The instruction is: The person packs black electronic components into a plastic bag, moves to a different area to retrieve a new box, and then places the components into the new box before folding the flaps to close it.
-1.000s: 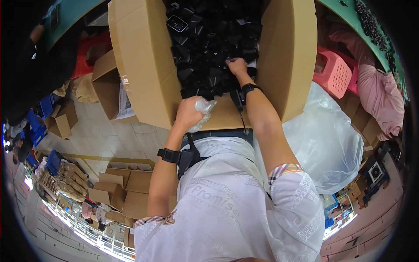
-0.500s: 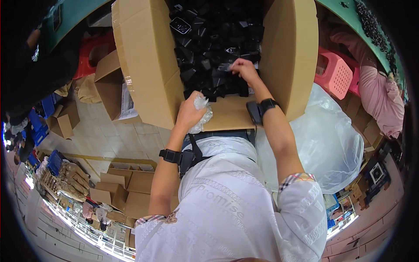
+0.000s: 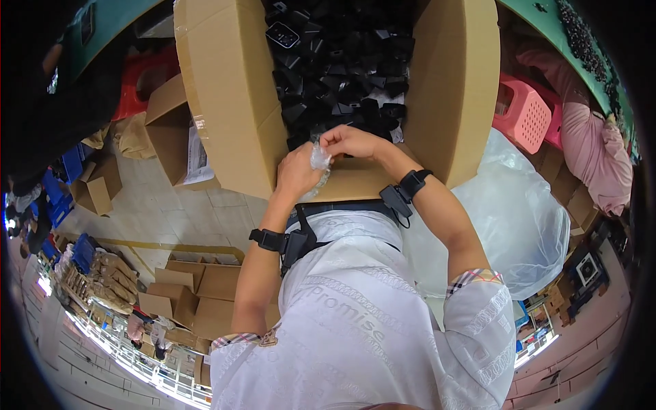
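Note:
My left hand is closed around a crumpled bunch of clear plastic pieces at the near edge of a large open cardboard box. Right against that bunch, my right hand pinches thin clear plastic with its fingertips; exactly where its piece ends and the bunch begins is hard to see. Beyond both hands, the box holds a heap of small black plastic parts. One of them, at the far left of the heap, is a black rectangular frame with a light outline.
A big translucent plastic bag bulges beside the box on the right, below a pink stool. Smaller open cartons stand on the floor at left. A person in pink sleeves sits at a green table far right.
My right hand has come back from over the black parts, toward me and leftward, with a clear plastic piece, and now meets the bunch in my left hand. The left hand stays nearly in place.

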`<state>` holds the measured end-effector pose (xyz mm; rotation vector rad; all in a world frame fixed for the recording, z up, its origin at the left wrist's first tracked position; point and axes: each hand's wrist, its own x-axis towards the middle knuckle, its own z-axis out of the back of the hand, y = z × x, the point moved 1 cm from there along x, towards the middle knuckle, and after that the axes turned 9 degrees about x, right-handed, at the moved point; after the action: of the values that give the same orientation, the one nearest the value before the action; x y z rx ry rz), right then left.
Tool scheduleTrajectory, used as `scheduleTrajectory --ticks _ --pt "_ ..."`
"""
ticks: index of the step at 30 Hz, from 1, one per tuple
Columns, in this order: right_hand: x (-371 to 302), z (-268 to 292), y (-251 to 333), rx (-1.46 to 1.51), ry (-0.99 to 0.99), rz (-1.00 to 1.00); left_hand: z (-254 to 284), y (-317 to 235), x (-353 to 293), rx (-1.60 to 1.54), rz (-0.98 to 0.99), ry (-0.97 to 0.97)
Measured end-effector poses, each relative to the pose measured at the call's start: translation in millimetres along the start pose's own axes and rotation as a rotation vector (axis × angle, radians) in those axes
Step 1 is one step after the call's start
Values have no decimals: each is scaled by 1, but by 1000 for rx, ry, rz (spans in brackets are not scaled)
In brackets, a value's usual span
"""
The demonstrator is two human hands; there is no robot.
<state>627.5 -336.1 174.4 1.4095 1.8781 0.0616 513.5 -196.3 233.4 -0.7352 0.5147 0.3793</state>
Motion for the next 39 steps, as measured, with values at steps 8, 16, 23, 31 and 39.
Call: scheduleTrajectory --ticks 8,16,23,31,39 --pt "10 -1 24 -179 51 -147 -4 12 -6 62 73 -43" --pt "58 124 21 -1032 -1077 33 -3 5 -4 -137 12 -103" --pt "72 113 40 -838 -663 -471 -1 11 -4 -109 5 -28" --pt "77 127 -3 -875 -1070 -368 -1 3 0 -128 -10 -31" --pt "-13 63 20 -591 -763 61 3 1 1 -79 25 -45"
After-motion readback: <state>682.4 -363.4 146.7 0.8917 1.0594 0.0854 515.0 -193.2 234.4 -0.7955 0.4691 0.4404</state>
